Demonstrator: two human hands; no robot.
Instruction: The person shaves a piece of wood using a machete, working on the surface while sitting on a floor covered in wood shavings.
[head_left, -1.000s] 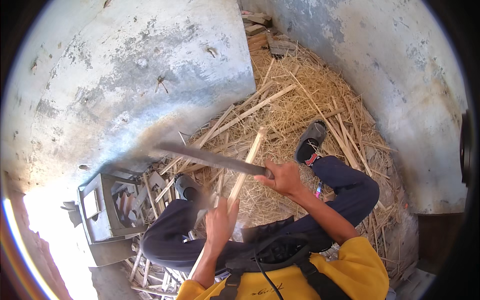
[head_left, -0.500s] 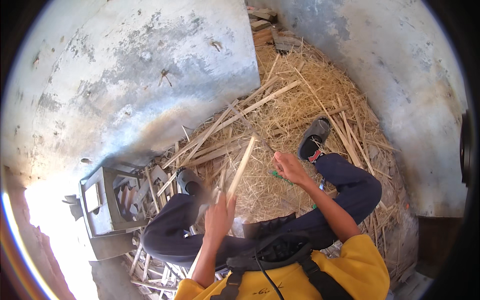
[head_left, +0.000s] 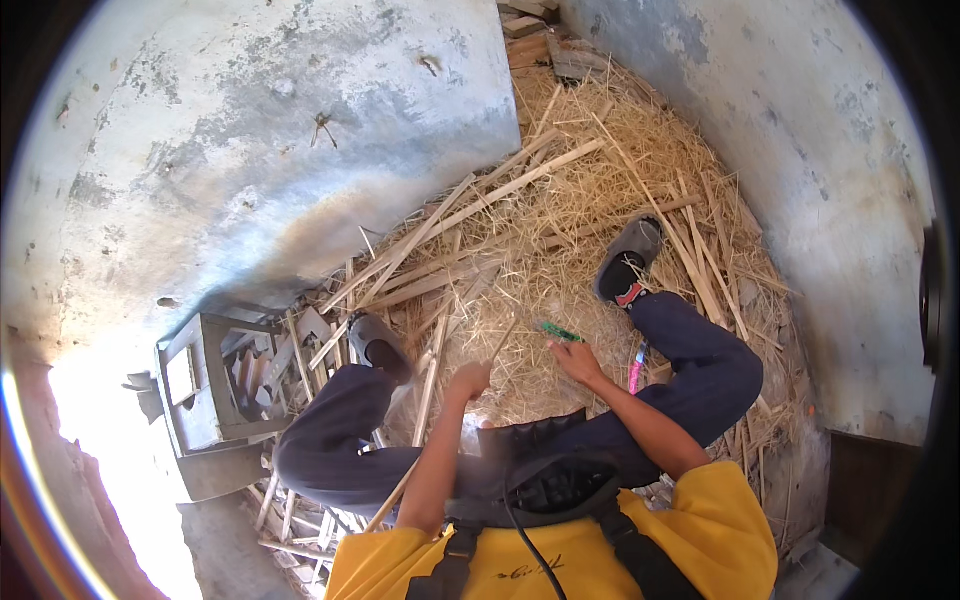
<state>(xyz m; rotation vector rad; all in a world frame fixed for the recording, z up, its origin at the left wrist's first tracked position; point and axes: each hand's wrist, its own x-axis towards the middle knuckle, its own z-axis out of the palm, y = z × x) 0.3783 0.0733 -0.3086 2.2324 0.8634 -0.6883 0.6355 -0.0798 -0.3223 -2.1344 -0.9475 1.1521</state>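
Observation:
My left hand [head_left: 468, 381] is closed around a narrow wooden strip [head_left: 503, 341]. The strip's tip points up and away over the straw-coloured shavings, and its tail runs back under my left forearm. To the right, my right hand [head_left: 576, 361] is closed just short of a small green object [head_left: 561, 331]. The long dark blade seen earlier does not show now, so what these fingers hold cannot be made out. A pink and blue stick-like item [head_left: 637, 368] lies by my right leg.
Thin shavings [head_left: 600, 130] and loose wooden strips [head_left: 510, 190] cover the floor between my shoes [head_left: 630, 262]. Stained walls [head_left: 300, 110] rise on both sides. A grey box-like frame [head_left: 205, 385] with wood scraps inside stands at the left.
The pale strip in my left hand has swung down and now looks shorter and thinner. My right hand has come lower and nearer to me; its blade is out of sight.

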